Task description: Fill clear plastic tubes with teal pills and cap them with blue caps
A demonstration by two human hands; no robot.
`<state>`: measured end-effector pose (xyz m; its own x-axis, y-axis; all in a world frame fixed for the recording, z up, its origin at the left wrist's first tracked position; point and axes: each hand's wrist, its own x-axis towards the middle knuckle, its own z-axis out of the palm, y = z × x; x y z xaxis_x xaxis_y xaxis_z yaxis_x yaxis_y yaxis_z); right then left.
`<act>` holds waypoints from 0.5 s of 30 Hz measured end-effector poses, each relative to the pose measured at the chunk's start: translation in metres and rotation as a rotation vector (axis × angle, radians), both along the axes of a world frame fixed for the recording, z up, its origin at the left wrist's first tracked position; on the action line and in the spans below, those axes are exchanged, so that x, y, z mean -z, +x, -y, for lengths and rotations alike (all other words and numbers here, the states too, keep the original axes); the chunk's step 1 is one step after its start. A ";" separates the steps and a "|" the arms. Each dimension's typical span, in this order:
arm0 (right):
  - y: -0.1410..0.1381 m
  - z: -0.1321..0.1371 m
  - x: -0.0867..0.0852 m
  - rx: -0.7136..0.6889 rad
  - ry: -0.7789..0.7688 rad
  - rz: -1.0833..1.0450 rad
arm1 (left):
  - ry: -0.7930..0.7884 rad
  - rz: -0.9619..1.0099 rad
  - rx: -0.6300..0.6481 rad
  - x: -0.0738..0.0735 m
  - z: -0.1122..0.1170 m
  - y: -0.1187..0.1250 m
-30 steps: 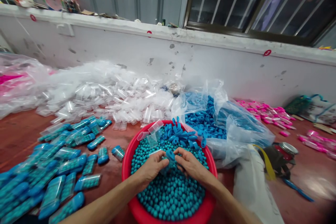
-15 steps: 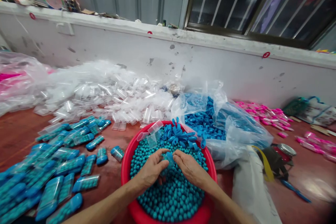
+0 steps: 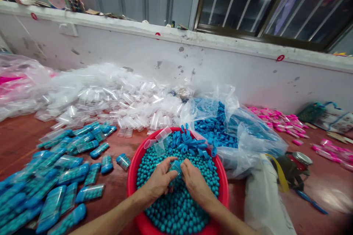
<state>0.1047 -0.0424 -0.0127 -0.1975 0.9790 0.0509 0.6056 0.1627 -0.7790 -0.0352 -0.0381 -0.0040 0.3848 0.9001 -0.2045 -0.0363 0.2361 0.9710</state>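
Observation:
My left hand [image 3: 162,177] is closed around a small clear plastic case [image 3: 175,169] with teal beads showing in it. Against the case's right side, my right hand [image 3: 194,179] is cupped with its fingers pressed together; what they hold, if anything, is hidden. Both hands are over a red basin [image 3: 131,176] full of round teal beads [image 3: 179,209]. Blue plastic caps [image 3: 187,142] lie on the beads at the basin's far side. Beside them, a few empty clear cases [image 3: 160,143] rest near the far left rim.
Filled blue-ended cases [image 3: 73,172] cover the floor at left. A heap of clear empty cases [image 3: 110,95] lies along the wall. Behind the basin, a plastic bag [image 3: 248,139] holds blue caps. Pink pieces [image 3: 278,117], a white sack [image 3: 261,194] and a metal-lidded jar [image 3: 302,158] are at right.
My right hand has shifted slightly left and lower, closer to the case. In my left hand, the case shows more plainly, with beads inside.

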 end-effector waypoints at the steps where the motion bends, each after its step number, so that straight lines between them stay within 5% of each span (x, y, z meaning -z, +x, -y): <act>1: -0.001 0.002 0.000 0.031 0.057 0.085 | -0.004 -0.002 -0.012 -0.001 0.000 0.001; 5: -0.002 0.007 -0.008 0.013 0.104 0.183 | -0.063 0.081 -0.050 -0.006 0.002 0.002; 10: 0.006 -0.001 -0.023 -0.205 -0.215 -0.161 | -0.100 0.172 0.040 -0.005 0.000 -0.007; 12: 0.006 -0.001 -0.023 -0.186 -0.266 -0.213 | -0.084 0.179 0.045 -0.005 0.000 -0.007; 15: -0.001 0.005 -0.014 -0.067 -0.136 -0.134 | -0.068 0.114 -0.019 -0.007 0.002 -0.003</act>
<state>0.1041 -0.0476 0.0018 -0.2625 0.9636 -0.0508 0.4866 0.0868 -0.8693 -0.0378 -0.0402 0.0025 0.3922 0.8929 -0.2211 -0.1506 0.2994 0.9422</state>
